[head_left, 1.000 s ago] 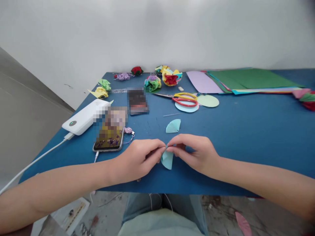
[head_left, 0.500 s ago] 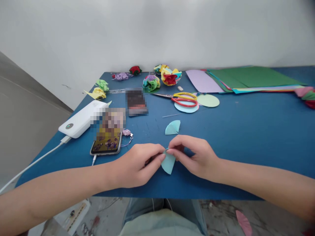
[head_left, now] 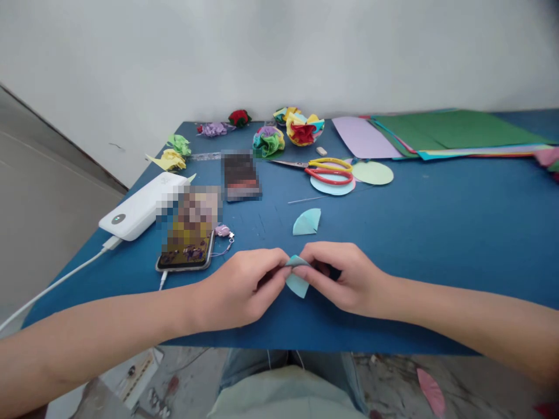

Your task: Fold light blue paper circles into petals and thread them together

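Both hands pinch one piece of light blue paper [head_left: 297, 285] above the blue table, close to its front edge. My left hand [head_left: 248, 285] grips it from the left between thumb and fingers. From the right, my right hand [head_left: 345, 273] does the same, the two thumbs nearly meeting. The paper is folded, with a flap standing up behind the thumbs; part of it is hidden by fingers. Just beyond the hands lies a folded light blue paper wedge [head_left: 307, 222]. Farther back, scissors [head_left: 329, 171] with yellow and red handles rest on round paper cutouts [head_left: 373, 173].
A phone [head_left: 187, 233] and a white power bank [head_left: 144, 206] with cables lie on the left of the blue table [head_left: 414, 244]. Paper flowers [head_left: 303, 131] stand along the back. Coloured sheets [head_left: 467, 134] are stacked at the back right. A thin needle-like rod [head_left: 307, 199] lies mid-table.
The held paper has been turned up at its top, so a flap now shows above the thumbs. The fingers have drawn closer together. My view has shifted slightly.
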